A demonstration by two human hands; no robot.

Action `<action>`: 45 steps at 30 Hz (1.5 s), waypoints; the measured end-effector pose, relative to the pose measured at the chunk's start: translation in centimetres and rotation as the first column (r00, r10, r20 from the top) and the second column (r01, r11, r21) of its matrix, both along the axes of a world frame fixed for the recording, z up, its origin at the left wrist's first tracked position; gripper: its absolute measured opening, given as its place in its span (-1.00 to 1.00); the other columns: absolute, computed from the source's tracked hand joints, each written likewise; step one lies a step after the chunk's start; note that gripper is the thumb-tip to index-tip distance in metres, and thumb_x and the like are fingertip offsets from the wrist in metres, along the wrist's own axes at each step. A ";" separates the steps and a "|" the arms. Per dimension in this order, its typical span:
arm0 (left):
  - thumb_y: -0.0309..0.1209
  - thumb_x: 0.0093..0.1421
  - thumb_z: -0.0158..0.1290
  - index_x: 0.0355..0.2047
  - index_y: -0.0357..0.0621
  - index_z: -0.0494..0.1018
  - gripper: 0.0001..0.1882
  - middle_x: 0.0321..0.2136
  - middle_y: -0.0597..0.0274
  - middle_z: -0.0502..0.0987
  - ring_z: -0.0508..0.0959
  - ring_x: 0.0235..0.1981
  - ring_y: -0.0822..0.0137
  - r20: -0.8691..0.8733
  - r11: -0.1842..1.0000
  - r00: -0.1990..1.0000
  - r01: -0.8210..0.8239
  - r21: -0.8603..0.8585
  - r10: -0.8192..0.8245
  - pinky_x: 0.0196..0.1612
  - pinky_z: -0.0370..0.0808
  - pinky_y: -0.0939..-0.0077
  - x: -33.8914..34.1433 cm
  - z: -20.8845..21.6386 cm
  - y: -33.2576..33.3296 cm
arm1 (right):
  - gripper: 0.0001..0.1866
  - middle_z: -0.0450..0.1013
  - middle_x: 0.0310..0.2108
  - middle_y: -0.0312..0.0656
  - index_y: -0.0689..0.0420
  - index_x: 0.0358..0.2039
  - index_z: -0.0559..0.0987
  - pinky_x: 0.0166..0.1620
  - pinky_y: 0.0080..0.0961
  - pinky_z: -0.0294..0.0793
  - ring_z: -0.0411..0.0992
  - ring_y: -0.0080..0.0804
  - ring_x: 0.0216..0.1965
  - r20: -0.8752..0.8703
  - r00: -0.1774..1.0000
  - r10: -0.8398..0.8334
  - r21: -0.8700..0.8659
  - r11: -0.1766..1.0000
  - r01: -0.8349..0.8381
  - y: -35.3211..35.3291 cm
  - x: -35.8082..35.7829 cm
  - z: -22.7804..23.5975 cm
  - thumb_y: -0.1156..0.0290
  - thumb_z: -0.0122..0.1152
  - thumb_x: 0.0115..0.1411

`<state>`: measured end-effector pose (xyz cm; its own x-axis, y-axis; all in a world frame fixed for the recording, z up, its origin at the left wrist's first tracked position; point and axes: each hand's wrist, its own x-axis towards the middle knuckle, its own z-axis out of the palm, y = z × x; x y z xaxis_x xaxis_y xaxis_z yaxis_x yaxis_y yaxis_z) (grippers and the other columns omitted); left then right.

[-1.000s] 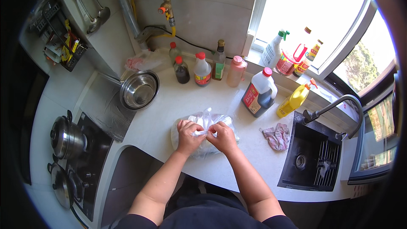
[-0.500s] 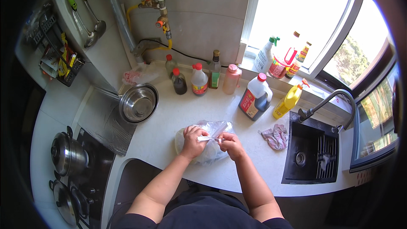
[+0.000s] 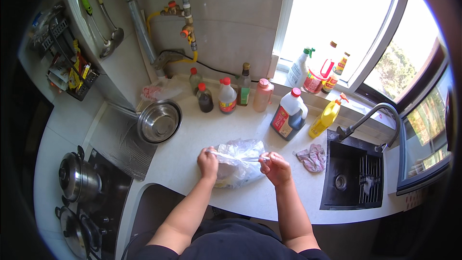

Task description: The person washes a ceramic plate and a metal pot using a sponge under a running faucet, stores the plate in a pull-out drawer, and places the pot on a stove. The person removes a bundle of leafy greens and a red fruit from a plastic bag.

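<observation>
A translucent plastic bag (image 3: 240, 175) lies on the white counter in front of me, its gathered top drawn tight between my two hands. My left hand (image 3: 208, 164) is closed on one twisted end of the bag at its left side. At the right, my right hand (image 3: 276, 168) pinches the other end between thumb and fingers. Between them the plastic bunches together at the middle of the bag. What the bag holds cannot be made out through the crinkled plastic.
Sauce bottles and a large dark jug (image 3: 288, 115) line the counter's back. A pink cloth (image 3: 312, 158) lies beside the black sink (image 3: 332, 197) at right. Steel bowls (image 3: 159, 121) stand at left, near the stove with its pots (image 3: 74, 178). Ladles (image 3: 115, 36) hang on the wall.
My hands have moved apart from near the bag's middle, the left one leftward and the right one rightward. The bag's ends are now stretched out between them.
</observation>
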<state>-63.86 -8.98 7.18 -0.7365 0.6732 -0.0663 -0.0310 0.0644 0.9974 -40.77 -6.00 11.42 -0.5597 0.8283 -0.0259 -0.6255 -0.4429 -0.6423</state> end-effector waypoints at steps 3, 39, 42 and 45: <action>-0.39 0.20 -0.03 -0.56 -0.21 0.41 -0.78 -0.58 0.35 0.40 0.34 -0.51 0.54 0.236 0.994 0.966 0.104 0.040 -0.110 -0.38 0.29 0.61 -0.6 1.5 -1.0 | -0.77 0.48 -0.36 -0.04 0.28 -0.58 0.55 -0.38 -0.57 0.38 0.38 -0.46 -0.49 0.264 0.962 -0.069 0.094 0.995 0.045 -0.6 1.5 -0.6 0.40 0.11 0.12; -0.63 0.03 -0.04 -0.31 -0.20 0.41 -0.81 -0.39 0.09 0.51 0.54 -0.37 0.11 -0.856 0.697 0.344 0.717 -0.025 -0.385 -0.21 0.48 0.39 1.0 9.2 -2.9 | -0.80 0.46 -0.25 -0.04 0.16 -0.30 0.52 -0.20 -0.27 0.46 0.47 -0.06 -0.28 0.562 0.592 -0.577 0.824 0.448 -0.347 -2.5 -3.3 5.8 0.58 0.02 0.04; -0.48 0.01 -0.06 -0.42 -0.10 0.41 -0.90 -0.48 0.19 0.47 0.51 -0.38 0.16 -0.891 0.724 -0.035 0.568 -0.391 -0.453 -0.04 0.37 0.13 0.6 5.8 -3.1 | -0.83 0.48 -0.30 -0.02 0.15 -0.31 0.49 -0.28 -0.23 0.47 0.49 -0.05 -0.33 0.755 0.352 -0.554 0.636 0.486 -0.600 -1.3 -3.7 2.0 0.49 -0.07 0.12; -0.46 0.01 -0.06 -0.47 -0.09 0.41 -0.93 -0.46 0.20 0.48 0.50 -0.35 0.19 -0.880 0.770 -0.119 0.441 -0.461 -0.459 0.04 0.26 0.04 0.5 4.7 -5.1 | -0.80 0.49 -0.33 0.00 0.14 -0.30 0.50 -0.27 -0.19 0.48 0.49 -0.01 -0.33 0.804 0.026 -0.595 0.441 0.566 -0.697 -1.9 -3.5 1.0 0.48 -0.12 0.13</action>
